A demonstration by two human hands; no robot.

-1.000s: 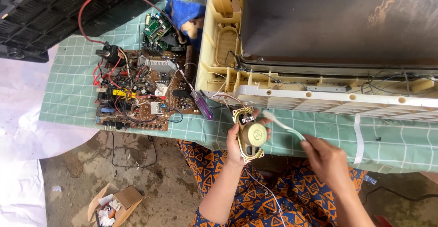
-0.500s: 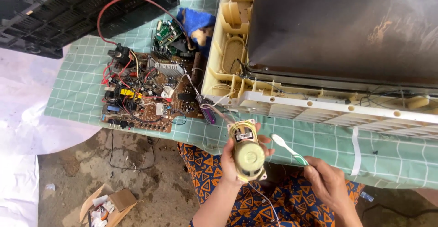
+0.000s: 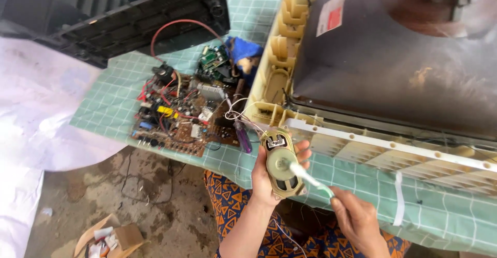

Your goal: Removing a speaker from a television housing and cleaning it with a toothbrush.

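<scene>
Lower centre of the frame: the left hand (image 3: 269, 172) is clamped around an oval speaker (image 3: 282, 163), its fingers hiding the speaker's far edge and its palm the near one. The right hand (image 3: 357, 221), cut off by the bottom edge, pinches the green handle of a small white-tipped brush (image 3: 309, 179), whose tip touches the round pale magnet. The speaker shows a yellowed metal frame and dark openings; thin white wires run from its top toward the cream television casing (image 3: 331, 139) at right, just beside it. The dark picture tube (image 3: 393, 66) is blurred and cropped. A brown circuit board (image 3: 178, 115) lies at centre left on the green-checked desk (image 3: 108, 108).
</scene>
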